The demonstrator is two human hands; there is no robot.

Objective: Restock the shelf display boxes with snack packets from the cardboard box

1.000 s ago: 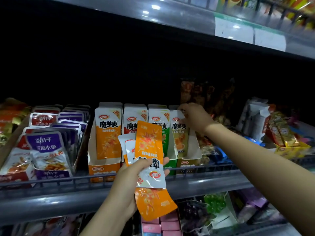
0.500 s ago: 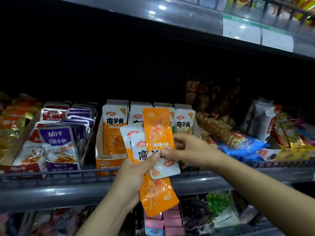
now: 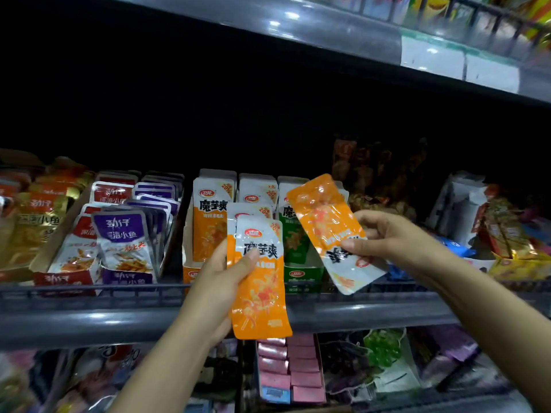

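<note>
- Orange-and-white foil packets (image 3: 260, 281), glossy and limp, sit nearest you: your left hand (image 3: 219, 289) clamps a small stack just in front of the shelf rail (image 3: 119, 315).
- Your right hand (image 3: 387, 238) pinches one packet (image 3: 331, 231) mid-body, tilted above the rail; it looks light and slippery, so I'd grip by the flat seal.
- Beyond the rail stand the stiff card display boxes (image 3: 302, 275).
</note>
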